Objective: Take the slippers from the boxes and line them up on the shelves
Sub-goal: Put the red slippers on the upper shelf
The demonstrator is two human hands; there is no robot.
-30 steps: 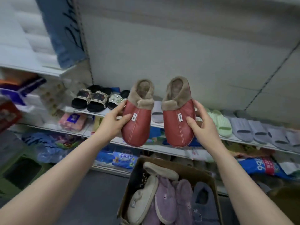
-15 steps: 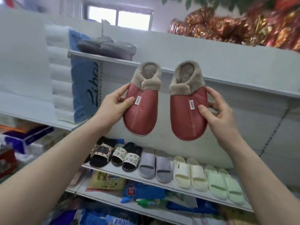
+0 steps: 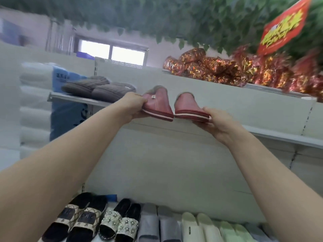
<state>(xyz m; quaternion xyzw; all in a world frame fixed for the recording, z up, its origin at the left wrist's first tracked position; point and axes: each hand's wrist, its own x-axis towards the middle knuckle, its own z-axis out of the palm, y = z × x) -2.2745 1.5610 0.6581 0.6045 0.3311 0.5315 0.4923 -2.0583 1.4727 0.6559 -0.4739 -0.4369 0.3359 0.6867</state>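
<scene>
The upper shelf [image 3: 75, 99] is now sitting level with the hands, where half a second ago it was running above them. The row of sandals [image 3: 104, 222] on the shelf below is sinking to the bottom of the view. Grey slippers [image 3: 97, 88] are lying on the upper shelf's left end.

The left hand [image 3: 132, 106] is gripping the left red slipper [image 3: 157, 103] by its side. The right hand [image 3: 218, 121] is cupping the right red slipper [image 3: 188, 107] under its sole.

Both red slippers, earlier held upright, are now lying flat at the shelf's near edge, just right of the grey slippers. Contact with the shelf cannot be told.
</scene>
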